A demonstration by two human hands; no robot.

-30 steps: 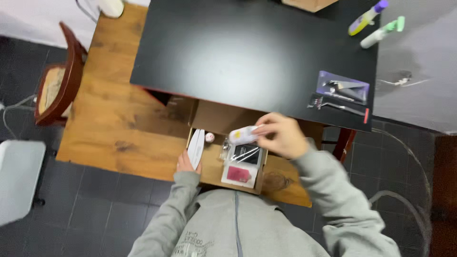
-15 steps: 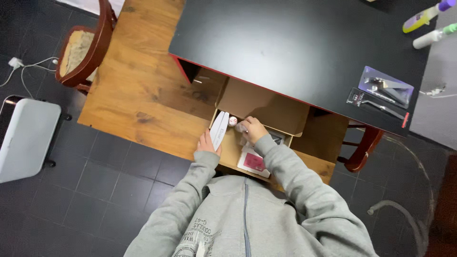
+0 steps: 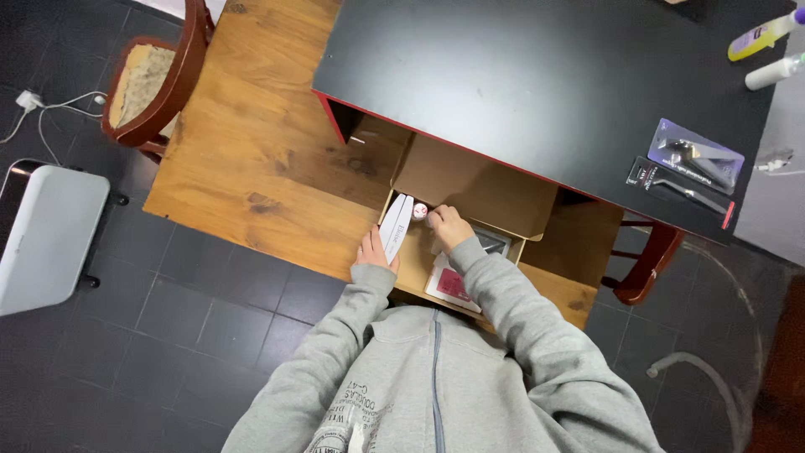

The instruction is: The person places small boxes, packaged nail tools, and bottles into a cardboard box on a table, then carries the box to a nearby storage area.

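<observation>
At centre frame an open cardboard box [image 3: 457, 214] sits on the wooden table [image 3: 251, 159], half tucked under the black tabletop [image 3: 537, 75]. The left hand [image 3: 374, 250] grips flat white packs [image 3: 396, 226] at the box's left wall. The right hand [image 3: 446, 226] pinches a small round jar [image 3: 420, 211]. A red-and-white card [image 3: 451, 285] lies below. At right, two blister packs of tools [image 3: 688, 172]; two bottles [image 3: 767, 50] at upper right.

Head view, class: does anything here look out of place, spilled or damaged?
Nothing stands out. The cardboard box sits open on the wooden table, both hands reach into it, and nothing looks spilled or broken.
</observation>
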